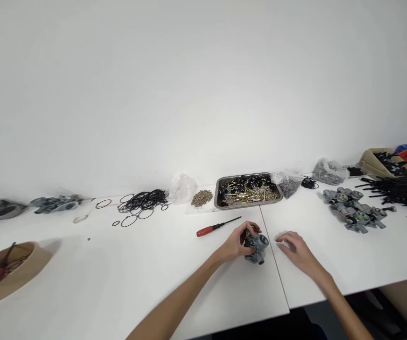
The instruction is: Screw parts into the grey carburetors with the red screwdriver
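My left hand [241, 243] is wrapped round a grey metal carburetor [259, 242], its round bore facing up to the right. The carburetor rests on or just above the white table, left of the seam. To its right, my right hand [297, 250] rests over the table with thumb and fingers apart and nothing visible between them. A screwdriver [210, 229] with a red handle lies behind my left hand, tip to the right. Farther back stands a metal tray [249, 204] of brass-coloured screws and black parts.
Black rubber rings [143, 200], a clear bag [182, 189] and small brass pieces [202, 198] lie left of the tray. On the right are more carburetors [354, 210], bagged small parts [329, 171], black cables [402, 191] and bins [369, 165]. A tan container [29, 271] stands at left.
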